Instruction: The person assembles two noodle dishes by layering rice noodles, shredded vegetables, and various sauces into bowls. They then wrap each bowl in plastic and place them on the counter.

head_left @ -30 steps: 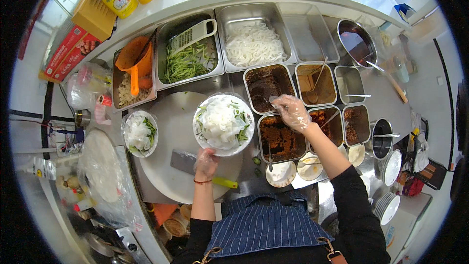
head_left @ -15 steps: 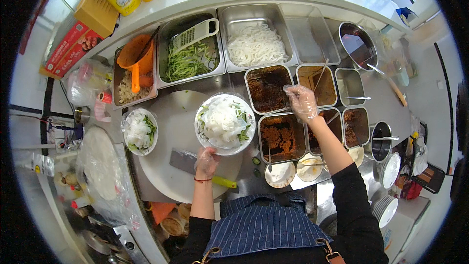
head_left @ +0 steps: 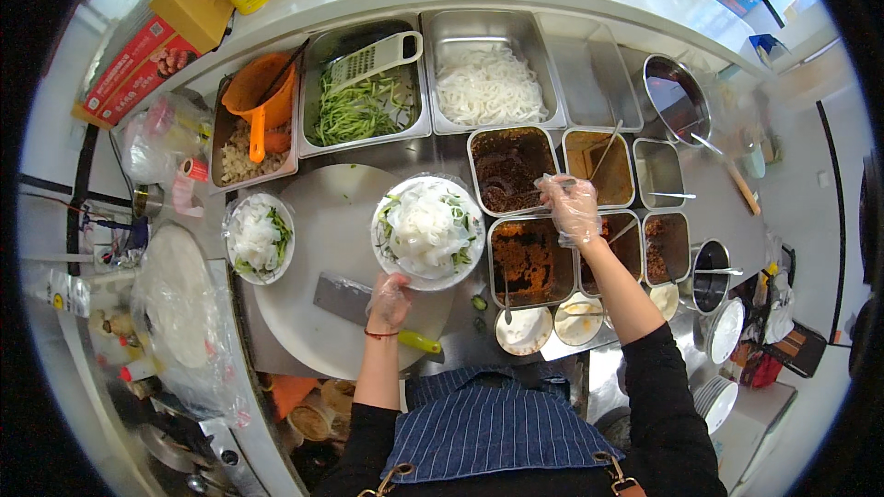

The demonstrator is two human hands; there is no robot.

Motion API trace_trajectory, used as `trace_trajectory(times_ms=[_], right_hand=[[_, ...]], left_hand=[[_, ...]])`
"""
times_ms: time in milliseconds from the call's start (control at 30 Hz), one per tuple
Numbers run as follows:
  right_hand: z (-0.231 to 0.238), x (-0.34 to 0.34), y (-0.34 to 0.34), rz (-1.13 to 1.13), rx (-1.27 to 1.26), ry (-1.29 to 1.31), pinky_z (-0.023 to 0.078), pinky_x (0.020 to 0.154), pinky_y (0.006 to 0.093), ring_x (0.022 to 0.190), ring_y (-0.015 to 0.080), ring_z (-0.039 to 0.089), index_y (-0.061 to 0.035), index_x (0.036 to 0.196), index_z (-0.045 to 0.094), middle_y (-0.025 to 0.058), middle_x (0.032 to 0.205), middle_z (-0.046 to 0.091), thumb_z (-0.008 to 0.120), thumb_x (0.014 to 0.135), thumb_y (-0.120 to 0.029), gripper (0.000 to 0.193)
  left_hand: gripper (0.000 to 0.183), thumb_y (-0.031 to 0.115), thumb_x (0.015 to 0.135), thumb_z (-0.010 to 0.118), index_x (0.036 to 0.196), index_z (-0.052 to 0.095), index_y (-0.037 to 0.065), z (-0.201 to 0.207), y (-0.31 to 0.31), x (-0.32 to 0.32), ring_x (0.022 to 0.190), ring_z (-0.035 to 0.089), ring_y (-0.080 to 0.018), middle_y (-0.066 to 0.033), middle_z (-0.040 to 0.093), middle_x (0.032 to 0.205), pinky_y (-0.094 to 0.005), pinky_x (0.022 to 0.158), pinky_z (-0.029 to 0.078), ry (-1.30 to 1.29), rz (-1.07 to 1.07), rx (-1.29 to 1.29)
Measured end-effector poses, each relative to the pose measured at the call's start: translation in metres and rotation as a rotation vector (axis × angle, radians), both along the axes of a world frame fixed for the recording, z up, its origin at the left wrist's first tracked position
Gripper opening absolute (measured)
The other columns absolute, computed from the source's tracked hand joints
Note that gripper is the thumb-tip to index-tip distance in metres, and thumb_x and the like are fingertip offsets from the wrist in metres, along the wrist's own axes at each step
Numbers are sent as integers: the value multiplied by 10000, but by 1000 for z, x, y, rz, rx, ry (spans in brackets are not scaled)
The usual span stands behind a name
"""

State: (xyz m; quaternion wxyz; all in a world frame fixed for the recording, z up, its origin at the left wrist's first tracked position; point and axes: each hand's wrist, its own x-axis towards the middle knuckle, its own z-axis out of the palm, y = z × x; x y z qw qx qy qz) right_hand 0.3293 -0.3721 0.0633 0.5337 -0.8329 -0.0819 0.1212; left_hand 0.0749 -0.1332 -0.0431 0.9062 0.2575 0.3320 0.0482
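My left hand [head_left: 390, 302], in a clear plastic glove, grips the near rim of a plastic-lined bowl [head_left: 378, 248]. White rice noodles [head_left: 425, 225] and cucumber shreds [head_left: 458, 212] are heaped in it. Beneath my left wrist a cleaver [head_left: 345, 298] with a yellow-green handle lies on a round white cutting board [head_left: 308, 331]. My gloved right hand [head_left: 571, 210] is closed over the edge of a dark sauce tub [head_left: 509, 161], fingers pinched around what looks like a thin spoon handle; the spoon's head is hidden. A smaller bowl [head_left: 261, 237] of noodles and cucumber stands at the left.
Along the back are an orange strainer [head_left: 261, 92], a tray of cucumber shreds [head_left: 364, 115] with a grater [head_left: 373, 63], and a noodle tray [head_left: 488, 87]. Several sauce tubs [head_left: 531, 262] with spoons surround my right hand. A pot with dark liquid [head_left: 675, 97] and stacked plates [head_left: 716, 400] are at the right.
My right hand has shifted slightly down, staying by the dark sauce tub's edge. The view has shifted a little; my left hand keeps its grip on the bowl.
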Motion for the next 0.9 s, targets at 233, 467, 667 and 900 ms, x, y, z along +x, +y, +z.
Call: trace_trajectory(times_ms=[233,467,667,900], right_hand=[[71,-10,2,59,103,-26,425,514,221,579,58,556,-14,821,693,22,648,643,665,886,-158,160],[108,-59,37,232,143,-1,487,585,233,663,75,598,8,933,682,37,784,676,596,935,-73,119],[90,-83,40,586,-10,-713,539,748,410,837,358,654,-6,1055,662,195,952,664,577,757,47,315],[70,-98,24,830,97,-962,561,665,393,793,310,676,26,1060,667,155,892,671,589,692,61,378]], left_hand=[[529,-35,781,473,1310,466,-50,12,-3,3,1161,569,-283,-146,565,1280,-399,1011,472,-54,-36,-30],[573,-79,801,446,1368,410,-5,17,-4,6,1174,556,-287,-148,545,1300,-423,1011,474,-90,-21,-41],[578,-76,800,475,1365,400,25,10,-4,2,1172,557,-288,-134,532,1303,-432,978,500,32,2,-67],[602,-48,794,486,1380,397,55,-10,1,3,1165,563,-285,-126,541,1297,-443,981,500,-53,-9,-67]])
